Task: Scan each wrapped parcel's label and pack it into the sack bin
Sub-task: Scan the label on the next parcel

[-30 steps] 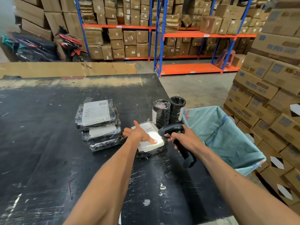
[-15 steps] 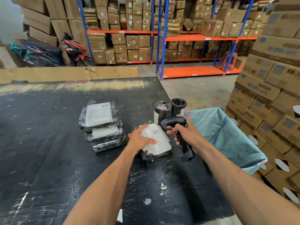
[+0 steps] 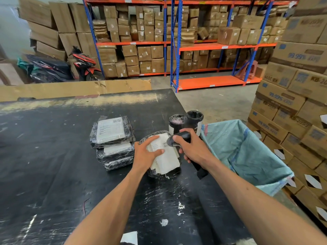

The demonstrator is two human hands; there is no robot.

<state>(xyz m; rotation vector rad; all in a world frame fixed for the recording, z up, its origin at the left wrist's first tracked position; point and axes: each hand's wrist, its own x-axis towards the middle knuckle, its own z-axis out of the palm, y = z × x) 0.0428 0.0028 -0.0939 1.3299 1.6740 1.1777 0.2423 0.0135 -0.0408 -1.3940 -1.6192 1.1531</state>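
A black-wrapped parcel (image 3: 165, 161) with a white label lies tilted on the black table (image 3: 53, 174). My left hand (image 3: 146, 154) grips its left side, thumb on the label. My right hand (image 3: 192, 147) holds a black handheld scanner (image 3: 178, 138) whose head points at the label's barcode from close by. A stack of three wrapped parcels (image 3: 113, 142) sits to the left. Two black wrapped cylinder parcels (image 3: 185, 121) stand behind the scanner. The pale green sack bin (image 3: 247, 152) hangs open at the table's right edge.
Stacked printed cartons (image 3: 292, 103) rise right of the sack. Blue and orange racks (image 3: 177, 45) full of boxes line the back. A cardboard sheet (image 3: 70, 89) lies along the table's far edge, and a motorbike (image 3: 81, 66) is parked behind it.
My left hand shifted from pressing on top of the parcel to gripping its side and tilting it up. The scanner moved closer to the label. The head camera tipped upward slightly.
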